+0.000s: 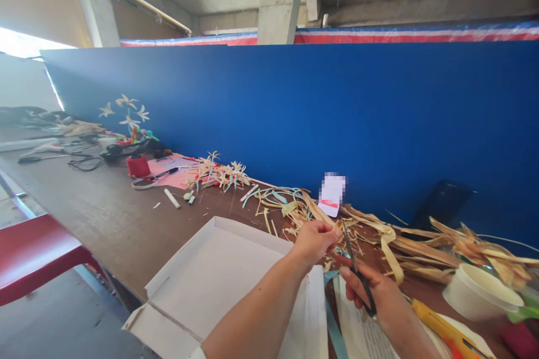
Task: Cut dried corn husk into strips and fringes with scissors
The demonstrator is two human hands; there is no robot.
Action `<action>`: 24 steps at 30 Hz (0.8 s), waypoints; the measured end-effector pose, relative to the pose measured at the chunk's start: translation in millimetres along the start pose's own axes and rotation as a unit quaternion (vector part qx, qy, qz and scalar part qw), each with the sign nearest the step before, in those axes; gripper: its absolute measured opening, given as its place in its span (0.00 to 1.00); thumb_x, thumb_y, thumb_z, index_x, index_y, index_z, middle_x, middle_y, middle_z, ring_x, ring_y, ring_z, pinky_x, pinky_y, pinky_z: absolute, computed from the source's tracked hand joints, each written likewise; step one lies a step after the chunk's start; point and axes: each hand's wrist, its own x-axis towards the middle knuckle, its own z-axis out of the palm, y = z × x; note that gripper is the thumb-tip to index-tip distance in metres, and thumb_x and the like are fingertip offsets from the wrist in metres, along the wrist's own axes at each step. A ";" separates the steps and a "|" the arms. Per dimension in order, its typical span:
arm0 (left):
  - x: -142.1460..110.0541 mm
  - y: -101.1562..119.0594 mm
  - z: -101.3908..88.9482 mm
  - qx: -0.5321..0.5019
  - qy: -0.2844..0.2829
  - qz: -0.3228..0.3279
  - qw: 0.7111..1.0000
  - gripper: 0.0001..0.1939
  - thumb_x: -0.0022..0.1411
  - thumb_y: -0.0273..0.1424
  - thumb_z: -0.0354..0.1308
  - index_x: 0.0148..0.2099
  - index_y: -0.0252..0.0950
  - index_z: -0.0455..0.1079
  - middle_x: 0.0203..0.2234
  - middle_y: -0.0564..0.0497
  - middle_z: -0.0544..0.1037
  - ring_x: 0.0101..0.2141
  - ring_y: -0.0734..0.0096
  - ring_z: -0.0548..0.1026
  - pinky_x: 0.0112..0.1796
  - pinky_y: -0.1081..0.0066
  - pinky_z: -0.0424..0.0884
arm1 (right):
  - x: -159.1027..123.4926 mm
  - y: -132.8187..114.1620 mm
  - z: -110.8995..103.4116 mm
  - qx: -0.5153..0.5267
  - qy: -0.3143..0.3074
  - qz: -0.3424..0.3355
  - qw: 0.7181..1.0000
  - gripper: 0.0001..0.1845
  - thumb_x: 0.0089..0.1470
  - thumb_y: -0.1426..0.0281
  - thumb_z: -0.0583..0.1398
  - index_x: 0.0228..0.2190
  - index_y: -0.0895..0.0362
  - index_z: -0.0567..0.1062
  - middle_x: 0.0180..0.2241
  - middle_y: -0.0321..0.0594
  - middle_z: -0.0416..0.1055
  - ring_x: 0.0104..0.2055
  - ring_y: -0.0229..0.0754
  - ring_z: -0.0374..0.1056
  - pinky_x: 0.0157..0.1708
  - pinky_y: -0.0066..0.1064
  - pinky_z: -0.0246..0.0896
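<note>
The small husk piece point(338, 227), above the desk point(122, 224) beside the scissors' blades, looks light, thin and easily split, best gripped at its gathered end. The left hand point(315, 242) pinches it; the right hand point(385, 298) curls round the scissors point(366, 290). Around them: one pair of scissors, one white box point(236, 269), one tub point(480, 294), one yellow tool point(442, 326).

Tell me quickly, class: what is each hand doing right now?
Left hand: closed, pinching a small pale strip.
Right hand: closed around the scissors, blades up by the strip.
</note>
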 end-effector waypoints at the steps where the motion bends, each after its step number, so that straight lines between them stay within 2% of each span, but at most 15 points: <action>1: 0.4 -1.0 -0.2 0.006 -0.002 0.000 1.000 0.10 0.47 0.34 0.60 0.24 0.33 0.65 0.13 0.57 0.63 0.16 0.82 0.58 0.20 0.77 0.55 | 0.3 0.6 -0.2 0.002 0.000 0.003 1.000 0.32 0.48 0.52 0.57 0.49 0.60 0.71 0.16 0.33 0.66 0.19 0.35 0.58 0.18 0.28 0.49; 11: -0.2 -1.8 -2.9 0.049 -0.018 -0.004 0.999 0.09 0.48 0.33 0.60 0.25 0.33 0.66 0.14 0.57 0.64 0.16 0.82 0.59 0.20 0.78 0.55 | 1.0 3.9 -2.5 0.017 0.002 0.018 1.000 0.34 0.47 0.51 0.58 0.49 0.61 0.71 0.15 0.32 0.63 0.18 0.34 0.56 0.18 0.28 0.49; 19: 2.9 -1.3 -10.0 -0.057 -0.073 -0.030 0.995 0.16 0.41 0.37 0.66 0.26 0.31 0.66 0.14 0.57 0.64 0.16 0.84 0.59 0.20 0.79 0.55 | 1.3 2.2 -1.9 0.015 0.010 0.010 1.000 0.34 0.46 0.50 0.58 0.47 0.61 0.73 0.14 0.32 0.62 0.17 0.34 0.55 0.17 0.28 0.49; 24: 3.9 0.6 -14.3 -0.090 -0.071 -0.052 0.992 0.18 0.38 0.37 0.68 0.28 0.30 0.68 0.16 0.56 0.66 0.16 0.85 0.60 0.19 0.79 0.55 | 1.8 0.8 -0.8 0.019 0.002 0.013 1.000 0.34 0.46 0.50 0.58 0.47 0.62 0.73 0.14 0.31 0.61 0.16 0.33 0.54 0.17 0.27 0.48</action>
